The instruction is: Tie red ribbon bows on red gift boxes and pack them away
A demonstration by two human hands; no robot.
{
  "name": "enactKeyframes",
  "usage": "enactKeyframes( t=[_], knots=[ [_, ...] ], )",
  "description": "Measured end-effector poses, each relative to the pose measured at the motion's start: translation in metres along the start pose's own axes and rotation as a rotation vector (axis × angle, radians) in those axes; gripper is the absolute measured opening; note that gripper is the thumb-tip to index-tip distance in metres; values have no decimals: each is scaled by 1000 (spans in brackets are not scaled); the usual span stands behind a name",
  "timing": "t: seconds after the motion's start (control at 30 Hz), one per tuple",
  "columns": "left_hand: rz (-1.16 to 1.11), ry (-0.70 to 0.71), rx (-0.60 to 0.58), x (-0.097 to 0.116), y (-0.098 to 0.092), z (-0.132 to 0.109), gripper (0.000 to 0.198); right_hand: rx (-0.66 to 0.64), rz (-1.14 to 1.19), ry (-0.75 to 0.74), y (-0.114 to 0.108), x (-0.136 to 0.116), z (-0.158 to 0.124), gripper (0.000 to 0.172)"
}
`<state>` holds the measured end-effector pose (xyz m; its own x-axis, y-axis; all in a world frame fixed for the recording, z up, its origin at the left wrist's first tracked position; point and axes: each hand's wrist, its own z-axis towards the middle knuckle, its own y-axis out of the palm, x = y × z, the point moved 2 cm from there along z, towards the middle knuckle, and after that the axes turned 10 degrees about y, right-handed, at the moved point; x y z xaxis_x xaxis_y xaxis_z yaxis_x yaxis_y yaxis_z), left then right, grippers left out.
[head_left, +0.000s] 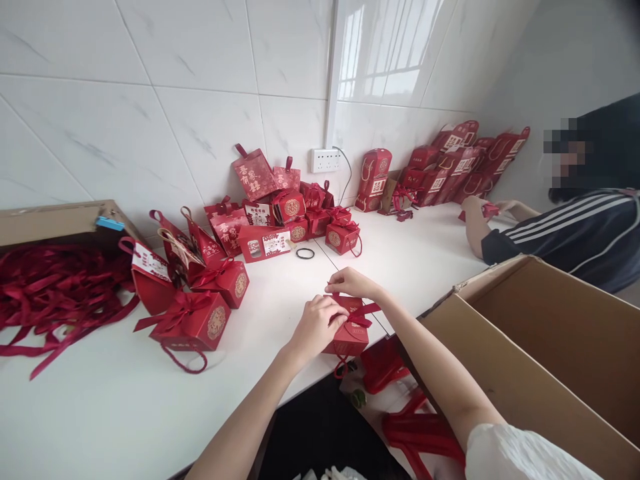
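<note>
A small red gift box (pixel 347 345) with a rope handle sits at the front edge of the white table (pixel 270 320). Across its top runs a dark red ribbon (pixel 361 315) with a bow or knot, one tail pointing right. My left hand (pixel 320 321) is closed, thumb and fingers pinching the ribbon near its knot. Behind the box, my right hand (pixel 353 284) is closed on the ribbon's far part, its fingertips partly hidden. Left of my hands stand two finished-looking red boxes with ribbon bows, a nearer box (pixel 193 323) and a farther box (pixel 233 283).
Loose red ribbons (pixel 65 287) spill from a cardboard box (pixel 60 217) at left. Red boxes (pixel 300 213) cluster by the wall, near a black ring (pixel 305 253). A large carton (pixel 530 347) stands at right, a red stool (pixel 425 427) below. Another person (pixel 565 230) handles a red box.
</note>
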<state>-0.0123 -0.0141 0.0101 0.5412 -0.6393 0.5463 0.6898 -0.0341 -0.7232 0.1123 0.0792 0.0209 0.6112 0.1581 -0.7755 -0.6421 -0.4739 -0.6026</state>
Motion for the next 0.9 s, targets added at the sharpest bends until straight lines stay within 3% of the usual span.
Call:
enactKeyframes(
  t=[0.2,0.3,0.4,0.47,0.53,0.63,0.8,0.9],
  knots=[
    [-5,-34,-38,0,0,1,11,79,-65,50,7,-2,3,22],
    [-21,-56,-43,1,-1,1,12,190,-102,108,-6,0,-10,21],
    [-47,-60,-36,3,-2,1,12,324,-156,260,-28,12,-38,33],
    [-66,-64,-33,4,-3,1,13,285,-166,389,-36,23,-60,39],
    [-81,-67,-31,5,-3,1,12,150,-80,438,-36,33,-77,37],
    [-89,-67,-28,5,-4,1,15,46,129,330,-29,39,-88,28],
    [-71,-61,-15,7,-5,3,9,220,339,127,-26,34,-63,28],
    [-31,-40,-23,7,-4,4,12,260,356,96,-23,32,-40,31]
  ],
)
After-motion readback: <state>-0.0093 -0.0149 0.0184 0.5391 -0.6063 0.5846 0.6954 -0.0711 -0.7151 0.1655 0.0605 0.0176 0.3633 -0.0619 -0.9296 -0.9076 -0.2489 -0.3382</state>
